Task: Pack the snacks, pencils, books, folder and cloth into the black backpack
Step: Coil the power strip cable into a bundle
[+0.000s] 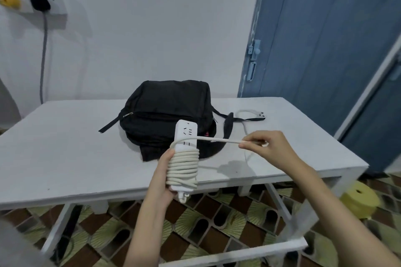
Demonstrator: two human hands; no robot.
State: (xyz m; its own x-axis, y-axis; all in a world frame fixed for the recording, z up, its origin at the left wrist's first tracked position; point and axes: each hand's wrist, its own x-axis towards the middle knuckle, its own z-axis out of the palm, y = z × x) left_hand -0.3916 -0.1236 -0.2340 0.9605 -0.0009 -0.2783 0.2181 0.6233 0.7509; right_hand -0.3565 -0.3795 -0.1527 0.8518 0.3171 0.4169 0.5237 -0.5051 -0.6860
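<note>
black backpack lies flat on the white table, toward the back edge, zips apparently closed, straps trailing to left and right. none of the snacks, pencils, books, folder or cloth shows in view. packing looks not yet begun.

handling, judged: backpack is soft fabric, limp and light, sagging flat; it will collapse when opened, so 1 hand should hold the mouth while the other loads. best holds are the zip pull on its left side or the top edge; straps would only drag it.

left hand is raised over the near table edge, forearm coming up from below, fingers curled round a white power strip held roughly upright, with its cord coiled many turns about the lower body.

right hand is out to the right at about the same height, wrist bent, thumb and fingertips pinching the free run of cord, which stretches taut across to the strip. the plug lies on the table beyond the backpack, with more cord looping toward it.

both hands are occupied with the strip, not the bag.
</note>
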